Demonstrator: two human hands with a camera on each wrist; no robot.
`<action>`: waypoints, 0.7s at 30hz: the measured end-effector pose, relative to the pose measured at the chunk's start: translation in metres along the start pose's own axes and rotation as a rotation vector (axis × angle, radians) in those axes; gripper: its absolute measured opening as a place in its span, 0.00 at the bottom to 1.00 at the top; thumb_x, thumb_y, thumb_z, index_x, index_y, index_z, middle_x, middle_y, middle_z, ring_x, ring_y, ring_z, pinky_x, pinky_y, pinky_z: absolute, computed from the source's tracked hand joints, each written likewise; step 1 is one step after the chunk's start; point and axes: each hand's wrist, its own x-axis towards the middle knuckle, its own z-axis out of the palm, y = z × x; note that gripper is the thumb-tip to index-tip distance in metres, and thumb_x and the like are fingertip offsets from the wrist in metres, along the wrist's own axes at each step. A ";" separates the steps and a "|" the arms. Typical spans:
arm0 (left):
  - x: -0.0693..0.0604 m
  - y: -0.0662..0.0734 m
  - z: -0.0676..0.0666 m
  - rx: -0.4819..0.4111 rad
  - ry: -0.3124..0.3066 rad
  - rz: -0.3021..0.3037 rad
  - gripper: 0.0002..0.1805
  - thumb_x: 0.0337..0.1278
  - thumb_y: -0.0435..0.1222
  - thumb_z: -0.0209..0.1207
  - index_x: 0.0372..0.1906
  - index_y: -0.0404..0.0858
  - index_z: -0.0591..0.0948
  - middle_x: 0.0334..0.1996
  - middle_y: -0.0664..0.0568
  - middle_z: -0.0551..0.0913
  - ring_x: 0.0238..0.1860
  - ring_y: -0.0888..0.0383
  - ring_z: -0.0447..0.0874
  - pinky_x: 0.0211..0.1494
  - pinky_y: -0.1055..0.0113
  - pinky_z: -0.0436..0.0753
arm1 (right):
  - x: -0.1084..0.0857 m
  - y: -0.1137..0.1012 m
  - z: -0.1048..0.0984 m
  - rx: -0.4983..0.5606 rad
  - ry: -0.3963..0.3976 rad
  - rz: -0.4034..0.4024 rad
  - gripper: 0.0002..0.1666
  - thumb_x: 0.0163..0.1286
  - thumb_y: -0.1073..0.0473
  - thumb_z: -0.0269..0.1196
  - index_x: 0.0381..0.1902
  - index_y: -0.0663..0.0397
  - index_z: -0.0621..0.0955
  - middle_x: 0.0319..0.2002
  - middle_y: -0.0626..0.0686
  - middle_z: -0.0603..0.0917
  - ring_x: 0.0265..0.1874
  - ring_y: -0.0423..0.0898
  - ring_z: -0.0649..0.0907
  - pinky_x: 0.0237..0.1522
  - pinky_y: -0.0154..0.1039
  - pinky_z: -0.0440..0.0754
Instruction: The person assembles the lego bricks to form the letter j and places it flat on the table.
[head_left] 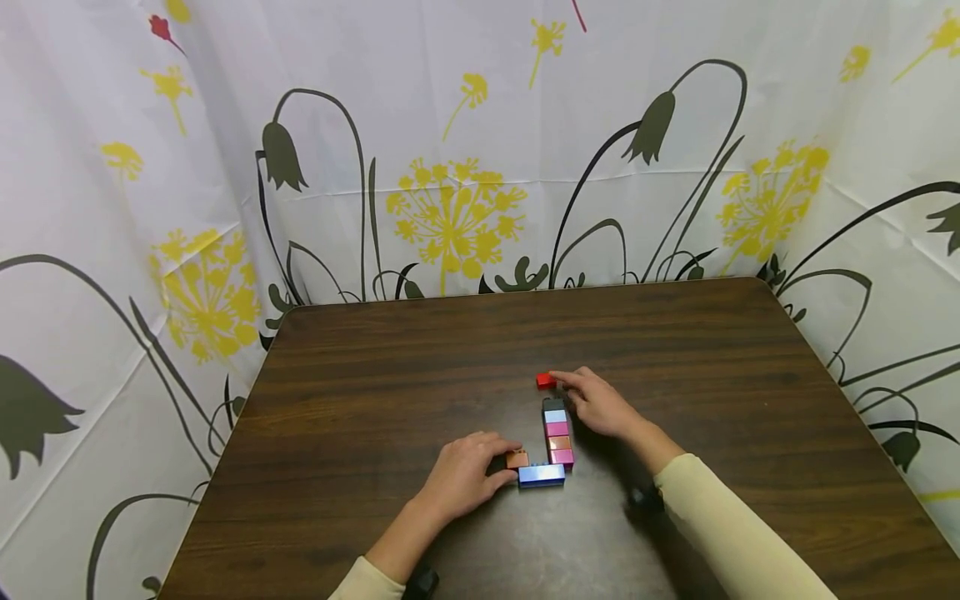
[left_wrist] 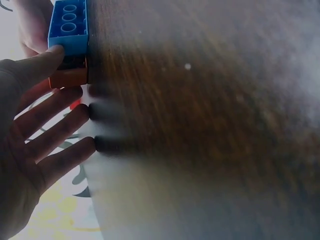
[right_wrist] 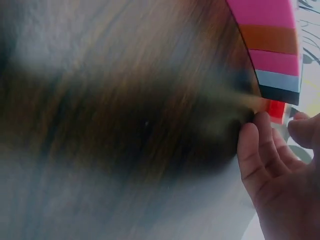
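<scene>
My left hand holds the near left corner of an L-shaped run of toy building bricks. Its thumb presses the end of a long blue brick, and its index finger reaches over a small orange brick behind it. In the left wrist view, the blue brick shows its studs. A row of bricks in pink, orange, light blue and black runs away from the blue one. Just past the black end lies a red brick. The right hand touches it with an outstretched index finger.
The bricks lie on a dark wood-grain table. Behind it hangs a white curtain with yellow and grey-green flowers. A dark wrist-worn device sits below the right forearm.
</scene>
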 end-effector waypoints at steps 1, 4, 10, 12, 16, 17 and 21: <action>0.000 0.000 0.000 0.000 0.002 0.002 0.19 0.56 0.48 0.68 0.52 0.48 0.85 0.42 0.60 0.85 0.45 0.62 0.82 0.48 0.58 0.81 | 0.001 0.000 0.000 -0.023 -0.014 -0.003 0.30 0.67 0.74 0.53 0.67 0.55 0.74 0.43 0.56 0.75 0.31 0.46 0.73 0.36 0.42 0.73; -0.001 0.000 0.000 0.001 0.008 0.004 0.19 0.57 0.48 0.68 0.52 0.48 0.85 0.43 0.60 0.85 0.46 0.62 0.82 0.48 0.58 0.81 | 0.002 -0.001 0.001 -0.074 -0.061 -0.007 0.36 0.63 0.76 0.51 0.69 0.53 0.72 0.47 0.58 0.73 0.31 0.47 0.73 0.33 0.41 0.72; -0.002 0.000 0.000 0.004 0.017 0.003 0.17 0.57 0.47 0.68 0.51 0.49 0.86 0.42 0.61 0.85 0.46 0.63 0.82 0.48 0.59 0.81 | 0.002 -0.002 0.002 -0.106 -0.072 -0.024 0.35 0.61 0.76 0.51 0.66 0.54 0.75 0.51 0.58 0.74 0.36 0.48 0.76 0.37 0.42 0.74; -0.002 0.000 0.000 0.008 0.017 0.003 0.17 0.57 0.47 0.68 0.50 0.49 0.86 0.42 0.61 0.85 0.46 0.63 0.82 0.47 0.59 0.81 | 0.001 -0.003 0.002 -0.110 -0.062 -0.038 0.33 0.63 0.75 0.52 0.66 0.54 0.75 0.51 0.57 0.75 0.38 0.48 0.77 0.39 0.43 0.75; -0.001 0.001 -0.002 0.007 0.008 -0.002 0.16 0.57 0.46 0.68 0.50 0.49 0.86 0.43 0.61 0.85 0.46 0.62 0.82 0.47 0.59 0.81 | -0.001 -0.004 0.002 -0.117 -0.042 -0.067 0.28 0.67 0.72 0.55 0.65 0.55 0.76 0.49 0.55 0.76 0.41 0.49 0.78 0.43 0.47 0.77; -0.001 0.001 -0.002 0.006 0.006 -0.004 0.16 0.56 0.46 0.68 0.50 0.49 0.86 0.43 0.61 0.85 0.46 0.62 0.82 0.47 0.59 0.81 | -0.001 -0.004 0.002 -0.117 -0.037 -0.070 0.27 0.68 0.72 0.56 0.64 0.55 0.77 0.49 0.54 0.76 0.41 0.48 0.79 0.44 0.47 0.77; -0.001 0.002 -0.003 0.000 -0.008 -0.018 0.17 0.57 0.46 0.68 0.51 0.49 0.86 0.44 0.61 0.85 0.47 0.62 0.82 0.47 0.58 0.81 | -0.003 -0.005 0.001 -0.111 -0.028 -0.071 0.26 0.68 0.71 0.56 0.64 0.55 0.77 0.49 0.53 0.77 0.42 0.48 0.79 0.45 0.48 0.77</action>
